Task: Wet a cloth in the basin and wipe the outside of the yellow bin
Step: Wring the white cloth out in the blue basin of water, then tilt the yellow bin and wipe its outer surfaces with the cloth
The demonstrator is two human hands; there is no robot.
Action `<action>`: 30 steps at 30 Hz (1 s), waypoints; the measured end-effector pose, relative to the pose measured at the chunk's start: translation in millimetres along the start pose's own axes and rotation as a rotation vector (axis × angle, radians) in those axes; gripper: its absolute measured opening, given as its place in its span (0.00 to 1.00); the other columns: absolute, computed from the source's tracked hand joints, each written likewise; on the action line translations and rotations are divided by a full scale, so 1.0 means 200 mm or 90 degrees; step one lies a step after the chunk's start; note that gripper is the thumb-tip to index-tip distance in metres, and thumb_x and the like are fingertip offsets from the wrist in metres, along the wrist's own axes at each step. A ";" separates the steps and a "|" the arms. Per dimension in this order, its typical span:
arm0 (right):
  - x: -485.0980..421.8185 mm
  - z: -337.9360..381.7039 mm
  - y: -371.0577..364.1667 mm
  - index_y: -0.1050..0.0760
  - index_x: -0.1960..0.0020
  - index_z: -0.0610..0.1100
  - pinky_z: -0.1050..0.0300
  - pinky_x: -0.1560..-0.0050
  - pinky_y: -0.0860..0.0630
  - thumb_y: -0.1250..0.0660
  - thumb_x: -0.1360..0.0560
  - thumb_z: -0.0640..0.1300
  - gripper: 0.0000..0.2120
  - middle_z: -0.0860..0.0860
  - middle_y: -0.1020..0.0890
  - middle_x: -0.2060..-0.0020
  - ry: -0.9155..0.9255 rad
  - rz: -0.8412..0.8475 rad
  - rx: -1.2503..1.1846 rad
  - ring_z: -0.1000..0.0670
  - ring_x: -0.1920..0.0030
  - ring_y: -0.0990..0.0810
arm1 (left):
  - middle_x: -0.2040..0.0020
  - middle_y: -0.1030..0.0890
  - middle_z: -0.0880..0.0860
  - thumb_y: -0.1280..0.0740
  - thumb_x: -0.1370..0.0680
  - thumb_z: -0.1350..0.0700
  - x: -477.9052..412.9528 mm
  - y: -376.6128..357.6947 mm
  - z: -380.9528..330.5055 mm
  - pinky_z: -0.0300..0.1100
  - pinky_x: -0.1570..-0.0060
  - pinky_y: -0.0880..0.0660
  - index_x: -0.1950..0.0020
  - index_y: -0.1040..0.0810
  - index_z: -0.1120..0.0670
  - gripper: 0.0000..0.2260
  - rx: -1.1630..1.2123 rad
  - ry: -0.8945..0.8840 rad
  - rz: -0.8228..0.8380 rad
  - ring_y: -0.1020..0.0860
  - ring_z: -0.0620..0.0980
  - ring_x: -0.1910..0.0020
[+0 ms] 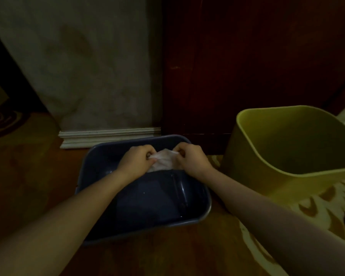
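A dark blue rectangular basin (204, 198) stands on the floor in the middle of the view, with water in it. Over its far half, my left hand (135, 161) and my right hand (191, 158) each grip one side of a white cloth (164, 161), which is stretched between them and hangs down toward the water. The yellow bin (253, 170) stands upright to the right of the basin, open at the top, about a hand's width from my right forearm.
A dark wooden cabinet (247, 66) rises behind the bin and basin. A pale wall with a white skirting board (108, 137) is at the back left. A patterned fringed rug (317, 206) lies under the bin; brown floor (28, 176) spreads to the left.
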State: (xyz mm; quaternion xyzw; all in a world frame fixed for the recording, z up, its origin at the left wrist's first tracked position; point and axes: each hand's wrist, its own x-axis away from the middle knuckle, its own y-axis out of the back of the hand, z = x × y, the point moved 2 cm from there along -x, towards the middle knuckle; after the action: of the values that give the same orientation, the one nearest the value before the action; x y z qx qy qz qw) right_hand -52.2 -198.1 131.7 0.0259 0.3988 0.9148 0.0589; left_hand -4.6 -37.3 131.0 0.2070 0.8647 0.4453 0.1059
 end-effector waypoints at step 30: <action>1.21 -0.80 0.73 0.26 0.56 0.46 0.48 0.60 0.19 0.39 0.23 0.47 0.07 0.45 0.19 0.61 -0.393 -0.497 -0.333 0.45 0.61 0.18 | 0.47 0.20 0.55 0.36 0.25 0.50 0.09 -0.58 -1.64 0.43 0.56 0.29 0.43 0.23 0.56 0.14 -0.221 -0.362 0.063 0.22 0.54 0.48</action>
State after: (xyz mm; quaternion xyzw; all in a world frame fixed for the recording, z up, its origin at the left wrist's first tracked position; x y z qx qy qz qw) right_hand -320.3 -382.3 130.2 0.1275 0.1027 0.8433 0.5120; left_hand -171.6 -326.8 227.4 0.3437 0.7006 0.5152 0.3544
